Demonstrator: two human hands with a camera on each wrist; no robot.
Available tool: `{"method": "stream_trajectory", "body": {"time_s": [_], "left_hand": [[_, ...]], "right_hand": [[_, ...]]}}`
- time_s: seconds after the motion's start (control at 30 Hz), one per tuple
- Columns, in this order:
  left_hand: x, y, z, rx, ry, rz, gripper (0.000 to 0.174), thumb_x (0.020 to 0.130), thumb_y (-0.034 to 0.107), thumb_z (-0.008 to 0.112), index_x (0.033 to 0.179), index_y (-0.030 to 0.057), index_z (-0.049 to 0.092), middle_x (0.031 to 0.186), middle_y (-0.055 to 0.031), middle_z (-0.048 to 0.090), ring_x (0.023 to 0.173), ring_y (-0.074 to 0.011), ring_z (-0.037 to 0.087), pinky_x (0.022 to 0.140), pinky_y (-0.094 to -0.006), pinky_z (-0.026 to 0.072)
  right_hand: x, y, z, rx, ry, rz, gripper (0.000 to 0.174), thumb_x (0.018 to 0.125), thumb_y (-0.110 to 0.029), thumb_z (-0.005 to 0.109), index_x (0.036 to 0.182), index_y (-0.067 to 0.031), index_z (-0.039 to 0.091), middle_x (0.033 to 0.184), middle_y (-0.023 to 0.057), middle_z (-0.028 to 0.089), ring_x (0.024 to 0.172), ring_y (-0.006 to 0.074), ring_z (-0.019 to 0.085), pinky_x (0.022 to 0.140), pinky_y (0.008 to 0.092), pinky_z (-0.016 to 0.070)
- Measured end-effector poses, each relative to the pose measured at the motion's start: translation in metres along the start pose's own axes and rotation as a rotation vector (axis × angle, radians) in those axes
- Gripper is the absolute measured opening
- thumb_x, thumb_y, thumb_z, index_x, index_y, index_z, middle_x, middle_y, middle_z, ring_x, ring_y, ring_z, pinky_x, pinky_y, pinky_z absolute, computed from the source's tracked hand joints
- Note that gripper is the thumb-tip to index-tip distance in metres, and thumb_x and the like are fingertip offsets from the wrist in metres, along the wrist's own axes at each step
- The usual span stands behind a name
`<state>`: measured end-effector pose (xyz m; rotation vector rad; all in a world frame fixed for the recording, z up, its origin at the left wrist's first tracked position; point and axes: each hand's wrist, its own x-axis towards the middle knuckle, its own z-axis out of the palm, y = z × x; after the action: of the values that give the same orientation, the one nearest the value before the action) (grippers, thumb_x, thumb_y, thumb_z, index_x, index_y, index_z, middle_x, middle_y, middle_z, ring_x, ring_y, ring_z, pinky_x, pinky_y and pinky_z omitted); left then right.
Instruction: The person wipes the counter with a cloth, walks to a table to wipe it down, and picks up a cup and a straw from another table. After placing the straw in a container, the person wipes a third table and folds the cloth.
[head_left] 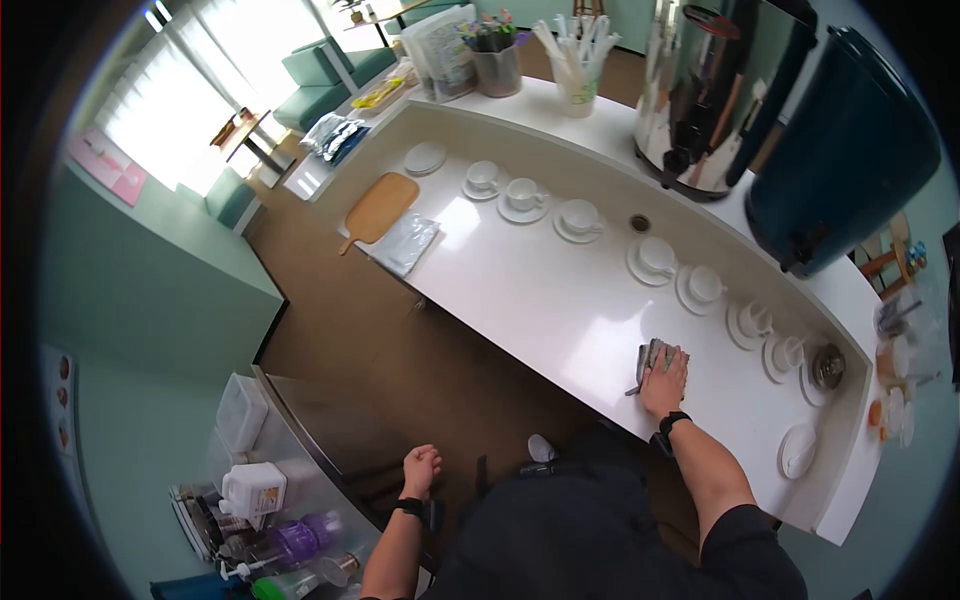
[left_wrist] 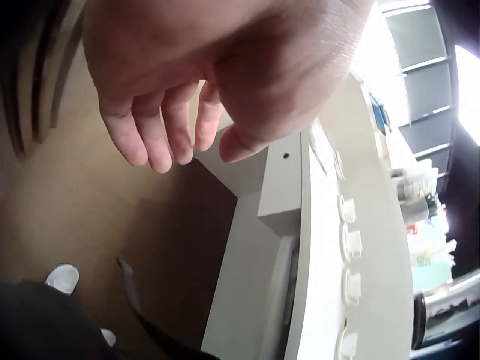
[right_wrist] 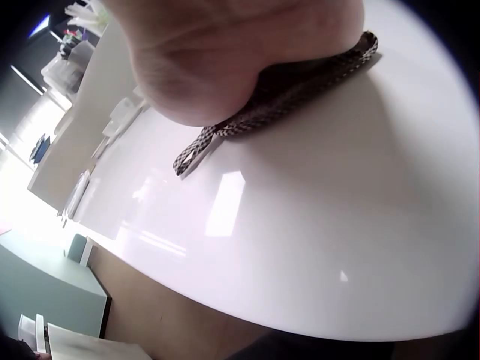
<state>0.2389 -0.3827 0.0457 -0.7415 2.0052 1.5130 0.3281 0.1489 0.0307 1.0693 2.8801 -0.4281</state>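
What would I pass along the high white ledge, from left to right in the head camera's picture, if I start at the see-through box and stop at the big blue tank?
See-through box, grey pot, cup of white sticks, shiny silver tank, big blue tank.

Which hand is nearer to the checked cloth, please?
The right: the right hand rests on the checked cloth; the left hand hangs in the air, away from the white counter.
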Motion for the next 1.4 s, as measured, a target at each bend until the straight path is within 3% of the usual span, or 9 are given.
{"method": "stream_trajectory", "body": {"time_s": [0.27, 0.5, 0.53, 0.63, 0.77, 1.0, 1.23, 1.33, 1.4], "left_hand": [[-0.027, -0.043, -0.029, -0.099, 0.087, -0.217, 0.022, 0.097, 0.016, 0.061, 0.116, 0.0060, 0.062, 0.096, -0.0015, 0.068, 0.081, -0.0111, 0.067, 0.068, -0.0255, 0.0541], [0.038, -0.075, -0.078, -0.228, -0.120, -0.262, 0.008, 0.098, 0.008, 0.056, 0.104, 0.0054, 0.061, 0.079, 0.0011, 0.058, 0.062, -0.0088, 0.055, 0.052, -0.0247, 0.0443], [0.050, -0.067, -0.090, -0.202, -0.260, -0.300, 0.008, 0.098, 0.006, 0.055, 0.104, 0.0043, 0.060, 0.078, 0.0005, 0.057, 0.062, -0.0098, 0.055, 0.051, -0.0254, 0.0441], [0.070, -0.032, -0.090, -0.158, -0.070, -0.354, 0.011, 0.098, 0.004, 0.055, 0.109, 0.0031, 0.057, 0.079, -0.0023, 0.056, 0.061, -0.0115, 0.054, 0.051, -0.0260, 0.0438], [0.099, 0.015, -0.100, -0.263, -0.161, -0.325, 0.016, 0.098, 0.006, 0.058, 0.113, 0.0022, 0.057, 0.086, -0.0042, 0.060, 0.064, -0.0117, 0.056, 0.053, -0.0242, 0.0460], [0.112, 0.075, -0.091, -0.175, -0.012, -0.294, 0.023, 0.098, 0.006, 0.060, 0.120, 0.0011, 0.056, 0.092, -0.0045, 0.062, 0.069, -0.0113, 0.058, 0.056, -0.0247, 0.0484], [0.136, 0.065, -0.178, 0.045, -0.046, -0.327, 0.022, 0.099, 0.008, 0.059, 0.119, -0.0013, 0.057, 0.089, -0.0030, 0.061, 0.072, -0.0114, 0.058, 0.062, -0.0258, 0.0499], [0.182, 0.026, -0.236, -0.074, -0.121, -0.302, 0.021, 0.099, 0.008, 0.058, 0.117, -0.0034, 0.058, 0.086, -0.0031, 0.060, 0.072, -0.0114, 0.058, 0.063, -0.0262, 0.0503], [0.204, 0.038, -0.254, -0.079, -0.169, -0.325, 0.018, 0.099, 0.007, 0.057, 0.113, -0.0044, 0.059, 0.083, -0.0029, 0.058, 0.071, -0.0118, 0.057, 0.063, -0.0266, 0.0504]], "right_hand": [[0.059, -0.121, 0.023, -0.003, -0.041, -0.359, 0.069, 0.094, -0.029, 0.054, 0.152, 0.0024, 0.032, 0.158, 0.0304, 0.021, 0.149, 0.0465, 0.015, 0.122, 0.0542, 0.0113], [0.120, -0.220, 0.039, 0.011, -0.044, -0.517, 0.070, 0.094, -0.036, 0.055, 0.150, 0.0020, 0.036, 0.158, 0.0286, 0.024, 0.149, 0.0445, 0.015, 0.123, 0.0529, 0.0106], [0.128, -0.232, 0.038, 0.030, -0.064, -0.528, 0.070, 0.094, -0.036, 0.055, 0.150, 0.0019, 0.036, 0.158, 0.0285, 0.024, 0.149, 0.0440, 0.015, 0.123, 0.0527, 0.0106], [0.152, -0.258, 0.036, 0.063, -0.098, -0.564, 0.068, 0.095, -0.036, 0.054, 0.150, 0.0011, 0.037, 0.158, 0.0278, 0.025, 0.150, 0.0423, 0.017, 0.123, 0.0518, 0.0106], [0.177, -0.292, 0.046, 0.072, -0.103, -0.645, 0.068, 0.094, -0.036, 0.056, 0.150, 0.0002, 0.039, 0.157, 0.0274, 0.028, 0.149, 0.0417, 0.020, 0.123, 0.0512, 0.0109], [0.213, -0.377, 0.062, 0.041, -0.171, -0.766, 0.067, 0.097, -0.038, 0.052, 0.152, -0.0034, 0.037, 0.160, 0.0252, 0.026, 0.151, 0.0387, 0.017, 0.124, 0.0499, 0.0085], [0.216, -0.480, 0.088, -0.002, -0.153, -0.728, 0.066, 0.098, -0.040, 0.050, 0.153, -0.0052, 0.037, 0.161, 0.0242, 0.024, 0.152, 0.0384, 0.014, 0.124, 0.0497, 0.0063], [0.207, -0.498, 0.085, -0.004, -0.136, -0.646, 0.066, 0.098, -0.040, 0.050, 0.153, -0.0057, 0.037, 0.161, 0.0234, 0.024, 0.152, 0.0379, 0.014, 0.124, 0.0493, 0.0064], [0.198, -0.488, 0.086, 0.023, -0.126, -0.640, 0.066, 0.098, -0.041, 0.050, 0.153, -0.0060, 0.037, 0.161, 0.0228, 0.025, 0.152, 0.0375, 0.015, 0.124, 0.0491, 0.0069]]}}
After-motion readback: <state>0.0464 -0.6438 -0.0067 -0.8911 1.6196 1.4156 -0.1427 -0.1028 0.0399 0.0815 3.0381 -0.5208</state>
